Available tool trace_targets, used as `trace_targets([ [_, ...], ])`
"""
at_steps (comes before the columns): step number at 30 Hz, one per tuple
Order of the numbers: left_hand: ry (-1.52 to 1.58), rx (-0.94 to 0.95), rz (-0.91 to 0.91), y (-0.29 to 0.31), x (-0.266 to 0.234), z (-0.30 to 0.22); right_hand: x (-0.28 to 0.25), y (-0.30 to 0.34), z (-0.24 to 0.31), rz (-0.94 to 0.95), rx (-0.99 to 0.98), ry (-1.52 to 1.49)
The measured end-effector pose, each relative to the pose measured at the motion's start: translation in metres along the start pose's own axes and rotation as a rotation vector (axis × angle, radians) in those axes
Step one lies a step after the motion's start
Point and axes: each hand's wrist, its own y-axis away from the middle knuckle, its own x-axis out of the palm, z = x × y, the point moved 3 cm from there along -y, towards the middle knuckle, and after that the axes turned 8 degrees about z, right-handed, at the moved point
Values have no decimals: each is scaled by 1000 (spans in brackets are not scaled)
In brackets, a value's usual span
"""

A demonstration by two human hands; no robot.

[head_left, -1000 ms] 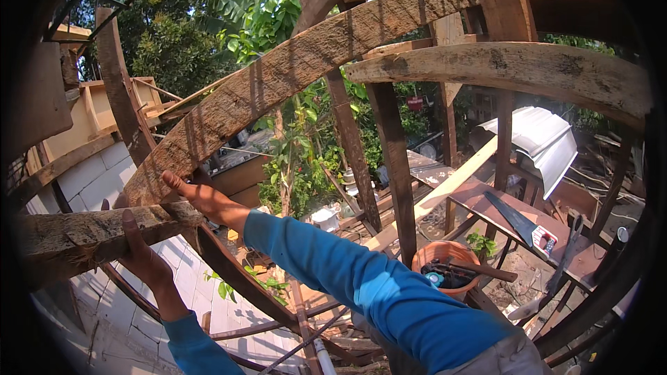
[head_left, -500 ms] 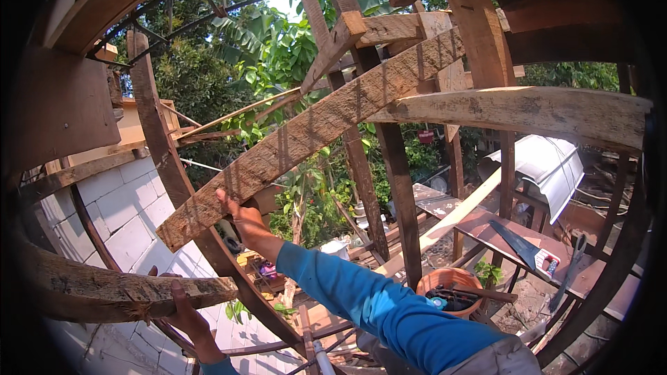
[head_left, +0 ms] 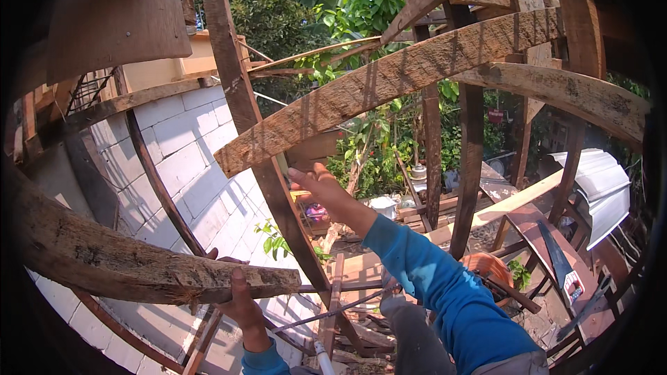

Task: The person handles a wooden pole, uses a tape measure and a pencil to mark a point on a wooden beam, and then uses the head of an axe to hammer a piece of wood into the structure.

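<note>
My left hand (head_left: 243,300) grips a rough wooden beam (head_left: 132,264) near its cut end at the lower left. The thumb lies on the near face, while the other fingers are partly hidden behind the wood. My right hand (head_left: 330,194) is just below a long slanting beam (head_left: 396,83), apart from its lower edge, and holds nothing that I can see. Its thumb points left, toward a dark upright post (head_left: 236,83), and some of its fingers are bent. That slanting beam crosses in front of the post and runs up to the right.
A white block wall (head_left: 187,167) is at left. Lower right, a handsaw (head_left: 554,253) lies on a brown board (head_left: 531,232), beside an orange bucket (head_left: 484,262). A corrugated metal sheet (head_left: 601,191) is farther right. Another beam (head_left: 549,83) spans the right; more posts stand mid-view.
My right hand has come off the slanting beam and dropped just below it. My left hand still grips the lower beam. The view has turned left, moving the scene rightward.
</note>
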Motion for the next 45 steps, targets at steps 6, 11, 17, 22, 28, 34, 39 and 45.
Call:
trace_targets([
  [6,-137,-46,-19,42,-31,-29,71,125,-119,784,-10,228],
  [11,-164,-182,-6,75,-46,-48,103,194,-164,642,-144,634],
  [17,-121,-196,-1,89,-35,-63,103,210,-206,527,-47,485],
  [22,-8,-237,2,101,-2,-68,65,225,-154,500,74,553],
  [28,85,-307,126,105,44,-69,9,240,-104,406,60,581],
  [34,59,-440,225,112,42,-82,-1,253,-113,462,43,667],
  [39,137,-456,291,113,70,-77,-40,270,-93,441,16,488],
  [45,271,-450,635,122,106,-72,-115,297,-66,401,-1,840],
])
